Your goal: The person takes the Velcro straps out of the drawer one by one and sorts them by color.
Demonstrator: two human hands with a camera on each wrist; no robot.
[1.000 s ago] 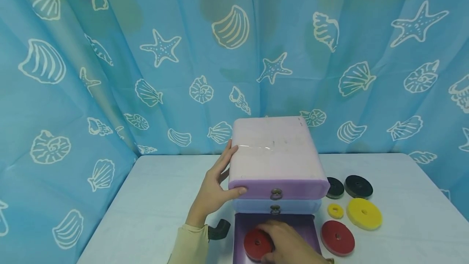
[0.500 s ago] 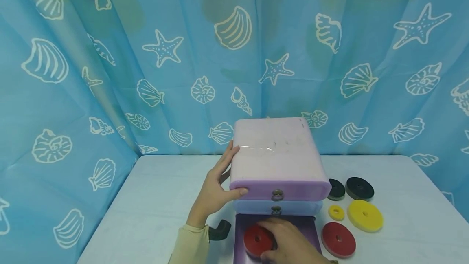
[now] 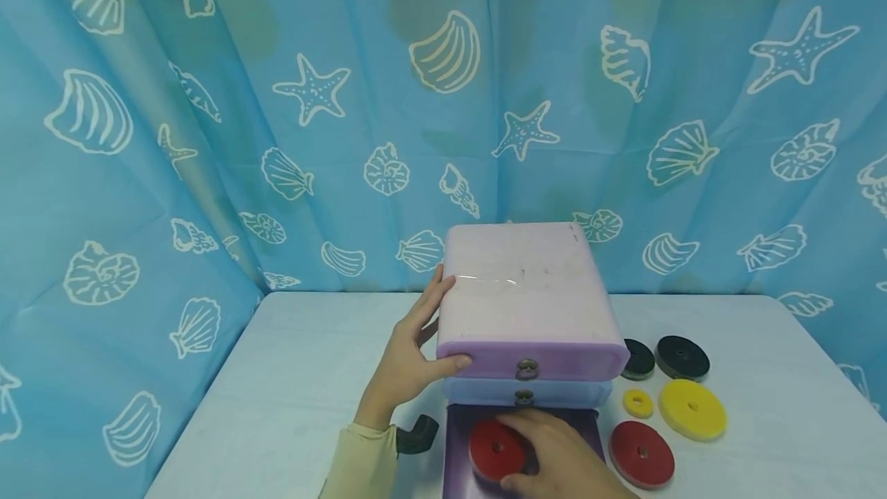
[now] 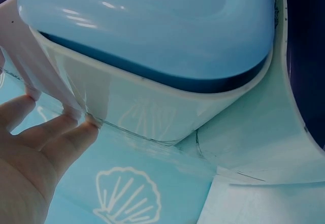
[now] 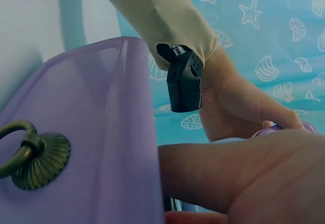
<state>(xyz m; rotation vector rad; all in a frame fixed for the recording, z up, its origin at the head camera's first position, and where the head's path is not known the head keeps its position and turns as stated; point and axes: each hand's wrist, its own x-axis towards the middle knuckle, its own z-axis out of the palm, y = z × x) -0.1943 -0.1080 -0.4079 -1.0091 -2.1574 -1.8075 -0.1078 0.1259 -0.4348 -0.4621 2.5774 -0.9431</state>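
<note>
A small drawer cabinet [image 3: 527, 283] with a whitish top stands on the table; its bottom purple drawer [image 3: 453, 453] is pulled out. My left hand [image 3: 405, 364] rests against the cabinet's left side with extended fingers, thumb on the top drawer's front edge. In the left wrist view, fingertips [image 4: 91, 121] press that side wall. Inside the bottom drawer, my right hand [image 3: 554, 457] grips a thick red disc with a small centre hole [image 3: 495, 445]. The right wrist view shows the purple drawer front [image 5: 96, 117] with a brass ring pull [image 5: 43, 158]; the hand's fingers are mostly hidden there.
Right of the drawer lie another red disc [image 3: 641, 453], a large yellow disc [image 3: 693, 409], a small yellow ring [image 3: 637, 403] and two black discs [image 3: 682, 356]. A blue drawer [image 3: 485, 391] sits between the purple ones. A seashell-patterned curtain [image 3: 346, 137] hangs behind the table.
My right hand and the red disc have shifted slightly to the right inside the drawer. The left hand keeps its place on the cabinet; the head view has drifted a little.
</note>
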